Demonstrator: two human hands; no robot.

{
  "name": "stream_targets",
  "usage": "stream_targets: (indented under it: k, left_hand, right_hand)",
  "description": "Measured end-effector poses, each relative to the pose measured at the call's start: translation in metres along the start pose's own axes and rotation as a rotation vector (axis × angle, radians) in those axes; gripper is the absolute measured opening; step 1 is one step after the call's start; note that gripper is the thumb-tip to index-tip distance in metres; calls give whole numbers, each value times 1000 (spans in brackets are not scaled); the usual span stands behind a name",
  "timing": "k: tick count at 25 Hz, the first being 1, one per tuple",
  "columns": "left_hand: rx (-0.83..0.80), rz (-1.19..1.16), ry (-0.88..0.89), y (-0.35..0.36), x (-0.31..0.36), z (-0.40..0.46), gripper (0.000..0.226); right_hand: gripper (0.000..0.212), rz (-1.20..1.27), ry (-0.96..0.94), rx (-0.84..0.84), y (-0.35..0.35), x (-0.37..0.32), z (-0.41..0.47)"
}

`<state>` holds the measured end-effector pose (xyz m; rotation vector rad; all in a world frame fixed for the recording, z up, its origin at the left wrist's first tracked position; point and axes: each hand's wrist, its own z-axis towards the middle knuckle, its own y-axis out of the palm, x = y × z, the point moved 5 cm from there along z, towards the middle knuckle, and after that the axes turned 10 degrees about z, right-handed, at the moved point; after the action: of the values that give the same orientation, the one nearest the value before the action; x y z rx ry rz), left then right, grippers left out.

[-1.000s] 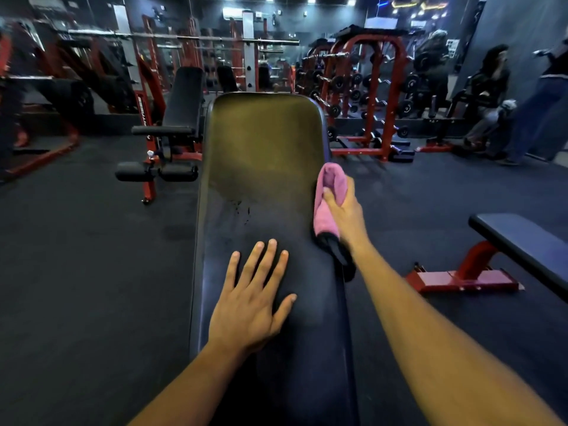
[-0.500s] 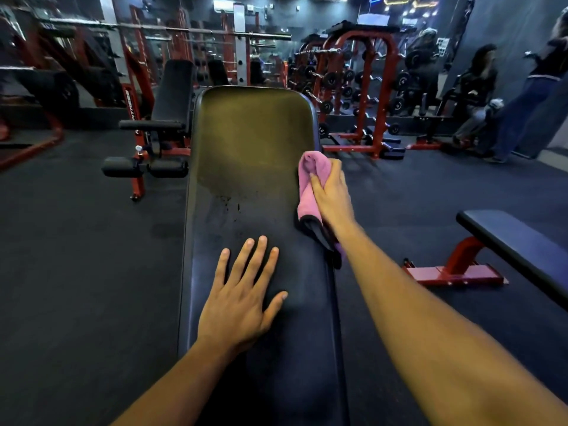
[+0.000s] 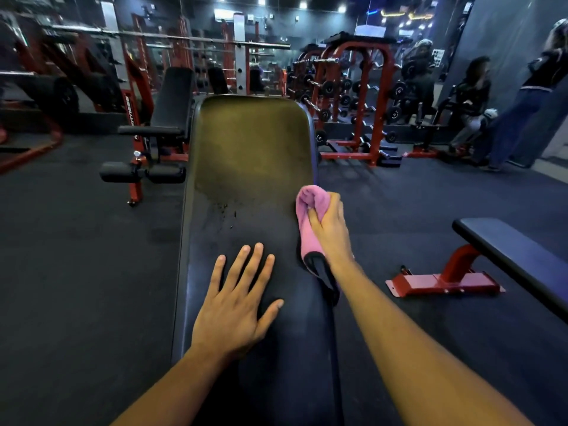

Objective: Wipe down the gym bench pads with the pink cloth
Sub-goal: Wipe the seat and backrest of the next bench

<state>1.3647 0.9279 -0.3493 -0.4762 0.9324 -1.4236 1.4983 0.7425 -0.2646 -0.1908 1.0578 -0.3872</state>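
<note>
Bench pad [image 3: 252, 167] — right hand [image 3: 332, 229] around pink cloth [image 3: 307, 222]

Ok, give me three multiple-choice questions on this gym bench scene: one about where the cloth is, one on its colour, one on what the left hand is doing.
1. Where on the bench pad is the cloth?
A. right edge
B. left edge
C. far top end

2. What colour is the cloth?
A. white
B. pink
C. green

3. How is the left hand?
A. gripping the cloth
B. closed in a fist
C. flat on the pad, fingers spread

Answers:
1 A, the right hand holds it against the pad's right edge.
2 B, it is plainly pink.
3 C, the palm lies on the pad with straight fingers.
</note>
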Motion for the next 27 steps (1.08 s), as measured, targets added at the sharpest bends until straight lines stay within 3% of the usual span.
stream_targets:
  k: [2, 6, 8, 11, 14, 17, 21, 25, 27]
  left_hand:
    - [-3, -8, -4, -2, -2, 1, 74]
    - [-48, -71, 2, -8, -3, 1, 72]
    - [-34, -164, -19, -14, -14, -3, 70]
    - [-17, -142, -91, -15, -39, -28, 70]
    - [-53, -43, -80, -7, -41, -51, 75]
    - [-23, -39, -96, -3, -39, -52, 76]
    - [-3, -13, -95, -1, -40, -52, 76]
    - [-17, -18, -84, 0, -39, -54, 75]
    - [-23, -3, -85, -1, -37, -53, 76]
  right_hand:
    - [40, -40, 6, -37, 1, 3, -9]
    - [24, -241, -107, -328, -36, 13, -81]
    - [37, -398, -167, -329, -49, -2, -88]
    - [58, -549, -541, -218, -26, -60, -69]
    - [57, -726, -794, -222, 25, -79, -20]
    - [52, -900, -666, -124, 65, -73, 23]
    - [54, -896, -536, 26, 73, -84, 12]
    - [56, -795, -583, -87, 67, -48, -109]
    - [53, -802, -624, -127, 62, -44, -109]
